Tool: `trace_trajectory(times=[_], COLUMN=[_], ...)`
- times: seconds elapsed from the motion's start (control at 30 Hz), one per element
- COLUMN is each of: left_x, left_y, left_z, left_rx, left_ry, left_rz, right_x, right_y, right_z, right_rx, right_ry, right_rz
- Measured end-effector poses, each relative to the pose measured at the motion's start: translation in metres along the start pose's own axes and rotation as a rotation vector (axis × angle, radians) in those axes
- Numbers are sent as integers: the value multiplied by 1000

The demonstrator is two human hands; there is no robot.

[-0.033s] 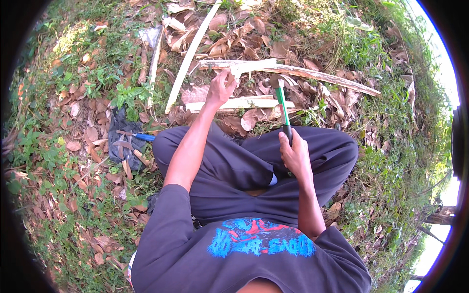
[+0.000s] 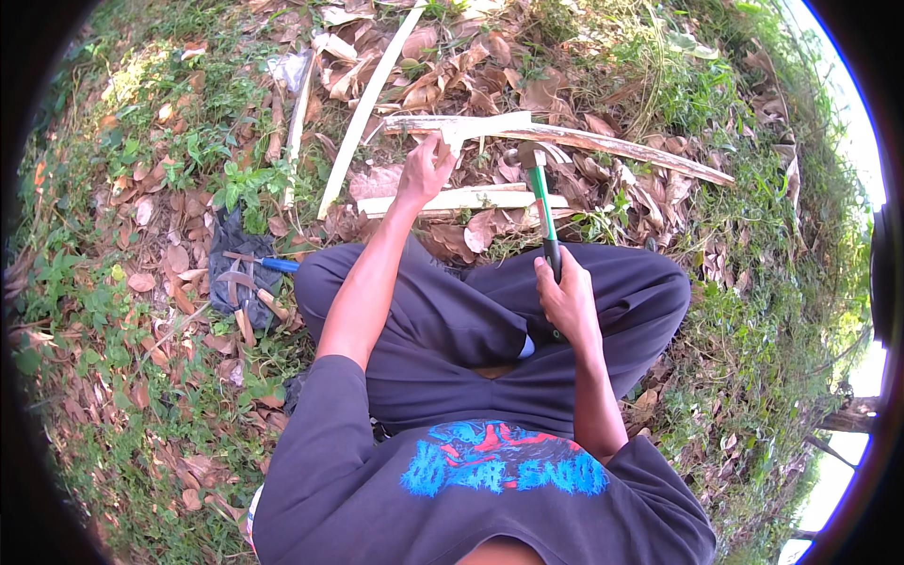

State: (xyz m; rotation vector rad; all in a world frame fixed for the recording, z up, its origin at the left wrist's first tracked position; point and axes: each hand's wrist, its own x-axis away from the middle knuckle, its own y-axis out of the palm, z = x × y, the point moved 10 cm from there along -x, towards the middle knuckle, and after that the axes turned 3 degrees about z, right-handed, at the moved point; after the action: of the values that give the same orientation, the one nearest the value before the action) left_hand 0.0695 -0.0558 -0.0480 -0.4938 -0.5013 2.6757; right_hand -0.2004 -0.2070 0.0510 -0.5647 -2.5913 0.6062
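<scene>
My left hand (image 2: 428, 172) is closed, fingers pinched together at the left end of a short pale wood strip (image 2: 504, 123). This strip lies across a long rough wood plank (image 2: 621, 146) on the leafy ground. What exactly sits between the fingertips is too small to make out. In my right hand (image 2: 570, 294) is a claw hammer (image 2: 544, 202), gripped by the black end of its green-and-black handle. The metal head is raised just right of the strip, near the plank. Closer to my crossed legs lie pale wood pieces (image 2: 461, 201), side by side.
A long pale slat (image 2: 372, 104) slants away at the far left, beside a thinner stick (image 2: 299, 132). Left of my knee, a dark cloth or bag (image 2: 226, 240) holds several hand tools, including one with a blue handle (image 2: 278, 265). Dry leaves and grass surround me.
My right hand and the hammer have shifted very slightly up and to the left. The left hand and the wood look the same.
</scene>
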Motion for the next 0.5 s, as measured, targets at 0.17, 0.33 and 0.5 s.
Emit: trace_trajectory(times=[0.17, 0.33, 0.5], left_x=[0, -14, -47], left_y=[5, 3, 14], left_z=[-24, -22, -10], left_rx=[-61, 16, 251], left_ry=[-75, -76, -117], left_rz=[-45, -12, 58], right_x=[2, 14, 21], right_y=[24, 22, 7], right_z=[-7, 5, 3], right_rx=[-367, -366, -457], right_ry=[90, 105, 134], right_rz=[-231, -221, -152])
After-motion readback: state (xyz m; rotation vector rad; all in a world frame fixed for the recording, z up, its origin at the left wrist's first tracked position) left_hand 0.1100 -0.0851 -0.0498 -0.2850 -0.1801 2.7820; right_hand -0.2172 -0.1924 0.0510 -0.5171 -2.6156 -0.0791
